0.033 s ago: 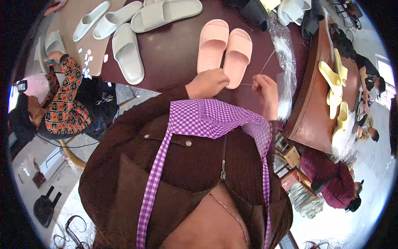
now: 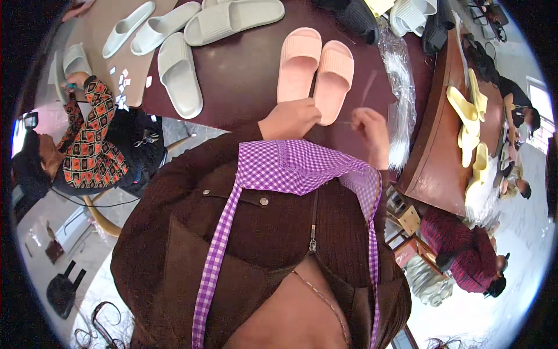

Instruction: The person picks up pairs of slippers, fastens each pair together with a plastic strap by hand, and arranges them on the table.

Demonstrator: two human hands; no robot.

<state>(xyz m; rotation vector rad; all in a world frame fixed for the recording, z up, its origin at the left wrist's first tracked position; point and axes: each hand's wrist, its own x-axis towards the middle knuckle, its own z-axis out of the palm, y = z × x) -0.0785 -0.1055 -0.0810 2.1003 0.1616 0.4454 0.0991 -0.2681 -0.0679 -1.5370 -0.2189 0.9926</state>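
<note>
A pair of pink slippers (image 2: 333,81) lies side by side on the dark table, toes pointing away from me. My left hand (image 2: 293,118) is closed at their heels, its fingertips pinched beside the right slipper's heel. What exactly lies inside those fingers is hidden. To the right, my right hand (image 2: 372,128) pinches a thin clear strand (image 2: 344,123), which runs level across to the left fingertips. Another length of it rises above the right hand, smeared by motion. Close by on the right is a clear plastic bag (image 2: 400,87) with a bundle of similar pale strands.
Grey slippers (image 2: 180,75) and white slippers (image 2: 129,29) lie at the far left, near small white tags (image 2: 122,87). Black slippers (image 2: 354,22) are at the back. A co-worker (image 2: 93,139) sits on the left. Yellow slippers (image 2: 465,110) rest on another table at right.
My right hand has shifted slightly down, and the upper part of the strand has swung left and blurred. The slippers and my left hand look almost the same.
</note>
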